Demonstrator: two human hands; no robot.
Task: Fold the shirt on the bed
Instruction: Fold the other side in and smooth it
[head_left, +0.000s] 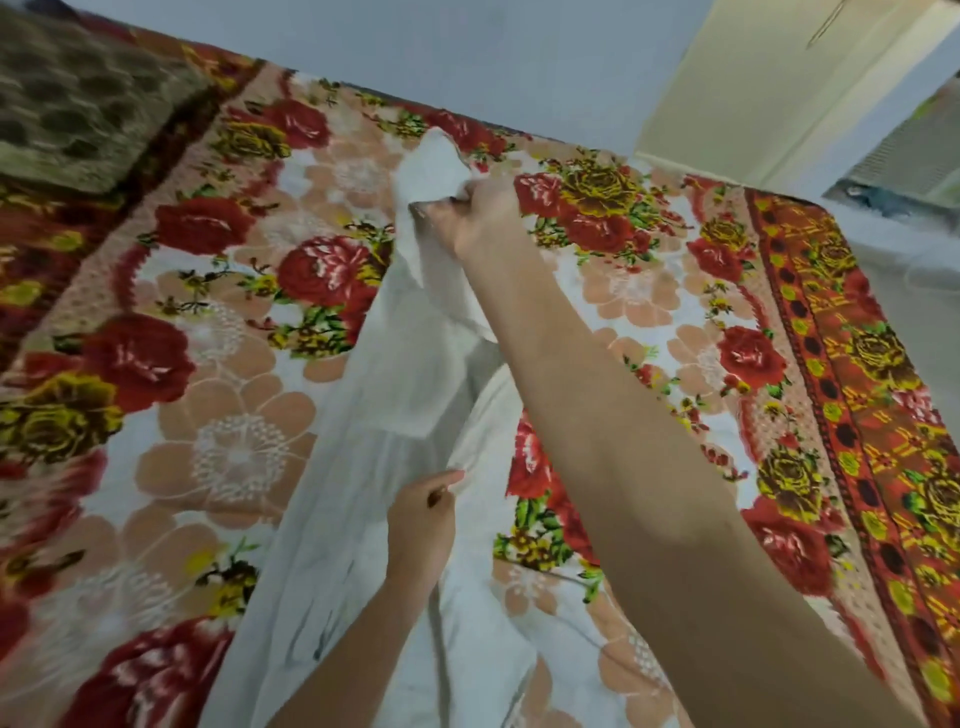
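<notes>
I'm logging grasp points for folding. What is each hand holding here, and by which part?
Both hold the white shirt. The right hand pinches its far upper end; the left hand grips a fold near the middle. Which garment parts these are cannot be told.

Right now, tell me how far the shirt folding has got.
Early stage. Done: the white shirt is on the floral bedspread, bunched into a long strip, with no neat fold visible. In hand: the right hand grips its far end, raised, while the left hand pinches the cloth nearer the middle. Left: lay it flat, smooth it, then make all the folds.
</notes>
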